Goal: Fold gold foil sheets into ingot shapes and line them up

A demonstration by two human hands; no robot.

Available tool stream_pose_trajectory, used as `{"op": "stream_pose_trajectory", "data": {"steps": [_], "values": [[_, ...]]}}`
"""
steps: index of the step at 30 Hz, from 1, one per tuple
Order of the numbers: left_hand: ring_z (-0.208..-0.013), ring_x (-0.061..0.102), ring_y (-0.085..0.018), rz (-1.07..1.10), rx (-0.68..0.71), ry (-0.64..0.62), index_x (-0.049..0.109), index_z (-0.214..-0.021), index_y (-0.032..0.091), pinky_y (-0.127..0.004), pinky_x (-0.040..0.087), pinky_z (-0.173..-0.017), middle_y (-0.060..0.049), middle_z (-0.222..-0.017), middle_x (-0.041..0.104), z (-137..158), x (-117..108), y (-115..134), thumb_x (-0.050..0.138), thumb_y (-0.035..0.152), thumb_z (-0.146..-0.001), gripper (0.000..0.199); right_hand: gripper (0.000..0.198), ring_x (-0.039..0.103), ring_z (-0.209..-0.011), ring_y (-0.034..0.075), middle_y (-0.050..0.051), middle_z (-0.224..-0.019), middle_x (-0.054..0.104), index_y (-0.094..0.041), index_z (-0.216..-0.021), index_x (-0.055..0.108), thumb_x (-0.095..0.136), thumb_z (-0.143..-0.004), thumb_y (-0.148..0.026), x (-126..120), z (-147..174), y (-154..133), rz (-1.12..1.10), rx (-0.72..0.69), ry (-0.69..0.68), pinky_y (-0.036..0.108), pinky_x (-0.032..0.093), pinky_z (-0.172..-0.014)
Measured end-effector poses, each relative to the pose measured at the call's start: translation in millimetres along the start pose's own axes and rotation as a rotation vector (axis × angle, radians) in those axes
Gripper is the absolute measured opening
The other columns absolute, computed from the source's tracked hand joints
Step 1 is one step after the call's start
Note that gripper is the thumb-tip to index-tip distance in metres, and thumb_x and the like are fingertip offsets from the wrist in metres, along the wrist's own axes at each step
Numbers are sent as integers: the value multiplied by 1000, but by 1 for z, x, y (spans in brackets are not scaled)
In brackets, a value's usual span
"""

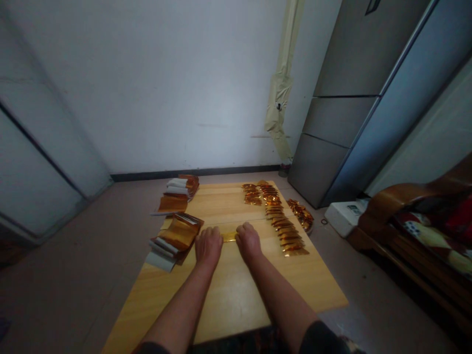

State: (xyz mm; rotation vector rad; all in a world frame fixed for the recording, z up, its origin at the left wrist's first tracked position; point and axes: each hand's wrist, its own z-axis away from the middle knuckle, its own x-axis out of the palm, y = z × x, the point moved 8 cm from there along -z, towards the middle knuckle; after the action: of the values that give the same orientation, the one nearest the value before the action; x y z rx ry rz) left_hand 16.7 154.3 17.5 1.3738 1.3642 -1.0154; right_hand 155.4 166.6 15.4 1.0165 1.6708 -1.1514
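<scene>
A narrow strip of folded gold foil paper (229,237) lies across the middle of the wooden table (236,290). My left hand (209,244) is closed on its left end, and my right hand (248,241) is closed on its right end. Both hands rest at table height, and their fingertips are partly hidden. Left of my left hand lies a loose stack of gold foil sheets (180,233) with pale backs. To the right of my right hand, folded gold foil pieces (283,226) overlap in a long row.
Farther back on the left is another stack of foil sheets (174,204). A shorter row of folded pieces (252,194) lies at the back right. Beside the table's right edge stands a container heaped with folded foil (301,215). A refrigerator (332,123) and wooden sofa (391,211) stand right.
</scene>
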Motion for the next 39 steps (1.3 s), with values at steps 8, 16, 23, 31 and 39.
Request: {"op": "stream_pose_trajectory", "data": {"steps": [8,16,23,31,39], "values": [[-95,55,-22,62,141,-129,60,-93,20,-34,37,-77,-7,-96,63,-7,18,12,41,18,-91,19,17,59,-90,16,4,-97,66,-23,-95,65,48,-93,-21,6,-3,-4,40,0,-132,24,38,-69],[-98,54,-23,160,129,-92,61,-92,20,-34,37,-80,-7,-98,64,2,3,8,48,29,-91,16,24,65,-86,18,11,-101,67,-20,-108,63,44,-94,-16,7,-12,-10,87,108,-279,25,43,-68],[-99,55,-22,245,10,-135,61,-94,22,-34,36,-78,-5,-101,64,2,4,1,55,34,-87,15,21,65,-92,19,9,-103,68,-21,-104,64,50,-89,-18,7,-15,-1,-46,218,-278,25,43,-71],[-100,56,-21,289,-5,-144,61,-94,22,-33,35,-79,-4,-102,65,-1,11,-3,56,31,-86,14,36,65,-92,23,9,-103,67,-21,-100,63,69,-72,-42,8,-11,0,-150,283,-302,26,42,-67],[-102,56,-21,291,4,-121,62,-96,23,-33,35,-81,-4,-104,65,2,10,-3,54,29,-87,14,41,65,-97,24,11,-108,65,-21,-107,60,69,-72,-41,5,-11,-5,-127,322,-311,29,45,-73]]}}
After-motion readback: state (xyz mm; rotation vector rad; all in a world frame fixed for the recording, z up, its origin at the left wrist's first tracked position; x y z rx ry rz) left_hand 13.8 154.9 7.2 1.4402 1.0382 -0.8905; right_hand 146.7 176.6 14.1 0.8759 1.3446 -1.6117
